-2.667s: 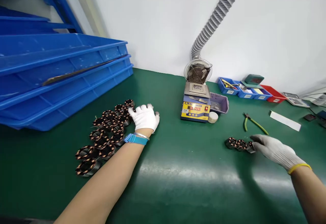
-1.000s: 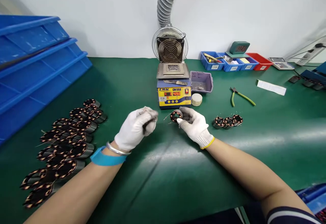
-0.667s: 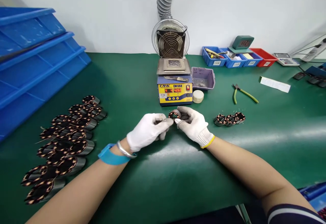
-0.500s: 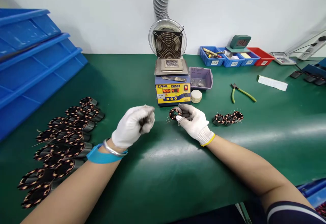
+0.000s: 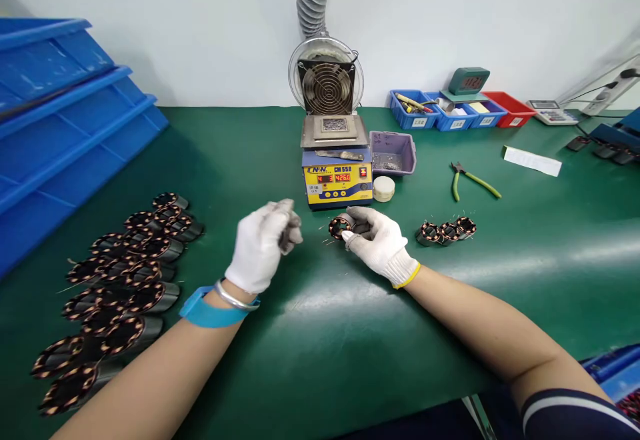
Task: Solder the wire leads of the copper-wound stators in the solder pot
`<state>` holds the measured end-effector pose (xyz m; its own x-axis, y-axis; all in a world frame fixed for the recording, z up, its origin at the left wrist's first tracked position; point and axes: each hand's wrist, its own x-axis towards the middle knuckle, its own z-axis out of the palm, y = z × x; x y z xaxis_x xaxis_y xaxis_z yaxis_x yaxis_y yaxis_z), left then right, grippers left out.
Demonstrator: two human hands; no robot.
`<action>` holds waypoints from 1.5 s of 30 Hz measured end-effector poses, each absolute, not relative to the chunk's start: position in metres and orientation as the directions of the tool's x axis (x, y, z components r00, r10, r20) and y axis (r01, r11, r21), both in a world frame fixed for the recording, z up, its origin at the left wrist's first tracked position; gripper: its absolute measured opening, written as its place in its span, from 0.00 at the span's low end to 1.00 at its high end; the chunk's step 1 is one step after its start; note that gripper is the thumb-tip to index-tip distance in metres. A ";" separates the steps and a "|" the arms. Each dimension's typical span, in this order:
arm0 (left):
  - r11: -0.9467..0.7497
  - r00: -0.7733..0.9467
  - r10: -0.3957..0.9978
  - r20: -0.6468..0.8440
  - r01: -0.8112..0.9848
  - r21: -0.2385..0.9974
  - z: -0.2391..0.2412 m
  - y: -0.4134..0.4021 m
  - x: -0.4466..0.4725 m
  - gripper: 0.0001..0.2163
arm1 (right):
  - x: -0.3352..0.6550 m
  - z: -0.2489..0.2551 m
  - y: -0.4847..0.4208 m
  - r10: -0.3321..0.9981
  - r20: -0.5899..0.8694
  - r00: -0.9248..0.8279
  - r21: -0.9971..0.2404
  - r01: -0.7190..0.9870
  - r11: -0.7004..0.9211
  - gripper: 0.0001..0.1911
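Stator (image 5: 341,227) now held from one side only: left hand (image 5: 260,243) has backed off, fingers bunched together, contents unclear. Right hand (image 5: 379,241) fingers clamp the stator low over the green mat (image 5: 350,347), just before the solder pot (image 5: 337,177). Three finished stators (image 5: 446,231) lie right, a stator pile (image 5: 120,273) far left.

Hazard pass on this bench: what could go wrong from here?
1. The right hand holds a stator just in front of the solder pot, whose display is lit. It is probably hot, and knit gloves may protect little if a finger strays onto its top.
2. Thin wire leads stick out of the stator, and the pinched left hand could snag or bend them.
3. The three stators lie close to the right wrist and could be knocked.
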<state>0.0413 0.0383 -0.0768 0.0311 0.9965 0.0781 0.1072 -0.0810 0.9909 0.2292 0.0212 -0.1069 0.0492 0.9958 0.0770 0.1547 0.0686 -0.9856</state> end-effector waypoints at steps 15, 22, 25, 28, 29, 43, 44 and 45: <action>-0.138 -0.154 0.979 0.130 -0.043 0.990 -0.094 0.028 0.060 0.14 | 0.245 -0.080 0.032 0.980 0.175 0.091 -0.938 0.319 0.138 0.21; -0.054 0.227 0.974 0.020 0.143 0.988 -0.123 0.034 0.071 0.16 | 0.254 0.023 0.121 0.877 0.456 -0.154 -0.289 0.906 0.309 0.18; -0.047 0.251 0.968 0.009 0.144 0.988 -0.125 0.037 0.070 0.16 | 0.240 0.059 0.165 0.869 0.417 -0.266 -0.009 0.955 0.297 0.19; -0.056 0.285 0.958 0.014 0.141 0.988 -0.124 0.039 0.068 0.16 | 0.220 0.074 0.196 0.889 0.326 -0.323 0.174 0.944 0.279 0.18; -0.065 0.296 0.955 0.019 0.147 0.987 -0.124 0.039 0.067 0.15 | 0.214 0.074 0.203 0.899 0.294 -0.325 0.220 0.938 0.267 0.19; -0.113 0.328 0.944 0.028 0.243 0.963 -0.110 0.038 0.067 0.13 | 0.203 0.044 0.241 0.908 0.215 -0.360 0.298 0.909 0.291 0.19; -0.113 0.327 0.945 0.029 0.243 0.964 -0.110 0.038 0.067 0.13 | 0.204 0.045 0.240 0.904 0.218 -0.367 0.313 0.904 0.291 0.19; -0.108 0.325 0.945 0.025 0.240 0.965 -0.111 0.038 0.067 0.13 | 0.204 0.047 0.239 0.901 0.223 -0.372 0.325 0.900 0.291 0.19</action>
